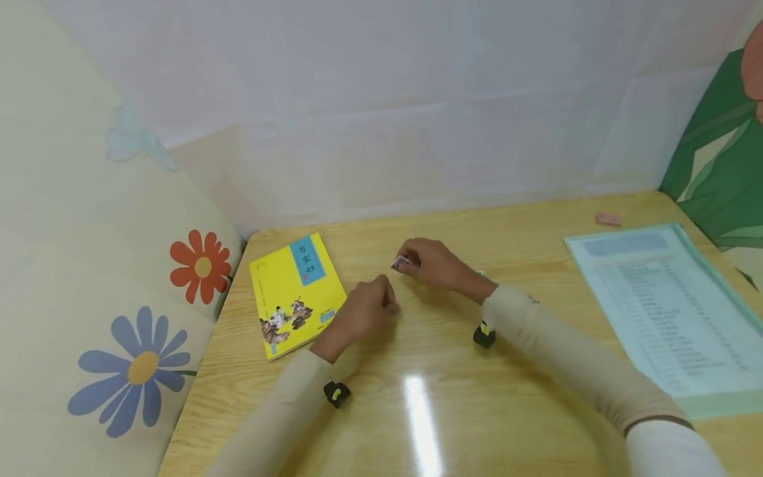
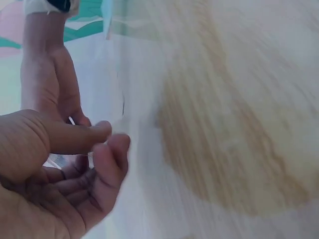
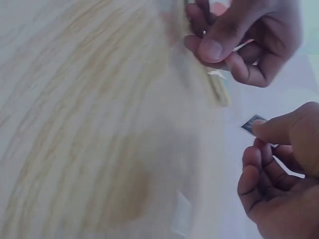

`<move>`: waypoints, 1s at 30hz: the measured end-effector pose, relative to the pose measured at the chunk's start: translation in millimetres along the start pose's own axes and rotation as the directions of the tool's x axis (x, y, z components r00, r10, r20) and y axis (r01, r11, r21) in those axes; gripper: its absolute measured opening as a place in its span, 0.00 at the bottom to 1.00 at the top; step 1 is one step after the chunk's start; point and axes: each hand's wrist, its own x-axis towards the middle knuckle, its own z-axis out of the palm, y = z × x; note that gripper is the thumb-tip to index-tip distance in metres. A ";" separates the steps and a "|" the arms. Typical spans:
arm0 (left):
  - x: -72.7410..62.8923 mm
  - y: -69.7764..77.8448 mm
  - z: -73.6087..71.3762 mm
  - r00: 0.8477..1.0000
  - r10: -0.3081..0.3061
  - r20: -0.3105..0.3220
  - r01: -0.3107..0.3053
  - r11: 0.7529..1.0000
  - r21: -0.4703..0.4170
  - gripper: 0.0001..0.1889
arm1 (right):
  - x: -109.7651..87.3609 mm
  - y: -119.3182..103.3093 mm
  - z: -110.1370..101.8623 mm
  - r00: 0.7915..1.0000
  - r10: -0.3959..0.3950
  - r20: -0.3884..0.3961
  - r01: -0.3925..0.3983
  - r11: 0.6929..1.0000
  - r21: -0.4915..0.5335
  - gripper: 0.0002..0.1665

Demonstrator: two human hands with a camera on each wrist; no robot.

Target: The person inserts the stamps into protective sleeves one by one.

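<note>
My right hand (image 1: 434, 264) pinches a small dark picture piece with a pale border (image 3: 253, 123) between thumb and fingers, its corner sticking out past the thumb. Close by on the left, my left hand (image 1: 368, 307) has its fingers curled in, the thumb laid toward the index finger, and no object shows in it. In the left wrist view the left hand's thumb (image 2: 82, 138) lies above the curled fingers, and the right hand (image 2: 52, 79) appears behind it. Both hands are over the wooden table (image 1: 477, 397), a short gap between them.
A yellow book (image 1: 292, 285) with a blue title label lies beside the left hand. On the right is a printed sheet in a clear green-edged folder (image 1: 661, 311), with a pink eraser-like block (image 1: 609, 218) behind it. Floral cloth (image 1: 143, 368) hangs at the left.
</note>
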 end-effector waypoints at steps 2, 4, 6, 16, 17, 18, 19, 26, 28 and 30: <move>0.0 0.2 -2.4 1.000 0.009 -0.009 -0.009 0.997 -0.078 0.08 | -4.1 -2.2 -6.8 1.000 -0.011 -0.026 0.012 0.999 0.047 0.07; 0.0 0.6 -4.1 0.999 0.030 -0.034 -0.034 0.992 -0.122 0.08 | -8.7 -5.8 -13.1 0.999 -0.031 -0.036 0.034 0.996 0.084 0.07; 0.4 0.6 -4.8 0.996 0.059 -0.064 -0.067 0.989 -0.135 0.08 | -12.7 -8.2 -17.3 0.997 -0.060 -0.039 0.063 0.994 0.094 0.07; 3.3 3.6 -7.0 0.977 0.116 -0.181 -0.147 0.974 -0.171 0.08 | -29.3 -15.6 -23.7 0.988 -0.143 -0.059 0.150 0.976 0.155 0.06; 3.4 3.6 -7.3 0.977 0.112 -0.182 -0.146 0.972 -0.186 0.07 | -30.1 -16.0 -23.8 0.987 -0.151 -0.060 0.158 0.974 0.160 0.06; 3.7 3.2 -7.4 0.978 0.107 -0.181 -0.144 0.969 -0.201 0.06 | -30.8 -16.2 -23.9 0.986 -0.156 -0.062 0.164 0.973 0.165 0.06; 3.9 3.1 -7.9 0.978 0.103 -0.182 -0.142 0.965 -0.219 0.05 | -31.3 -16.1 -23.9 0.985 -0.160 -0.066 0.169 0.971 0.170 0.06; 4.1 2.6 -11.6 0.977 0.107 -0.182 -0.163 0.932 -0.325 0.06 | -35.4 -17.3 -25.6 0.984 -0.158 -0.077 0.174 0.948 0.267 0.09; 4.3 2.6 -10.9 0.980 0.119 -0.162 -0.173 0.910 -0.377 0.05 | -36.3 -18.6 -26.2 0.983 -0.165 -0.077 0.181 0.941 0.286 0.09; 4.7 3.5 -9.8 0.981 0.135 -0.139 -0.183 0.884 -0.431 0.05 | -37.0 -19.7 -26.7 0.982 -0.172 -0.080 0.189 0.936 0.298 0.09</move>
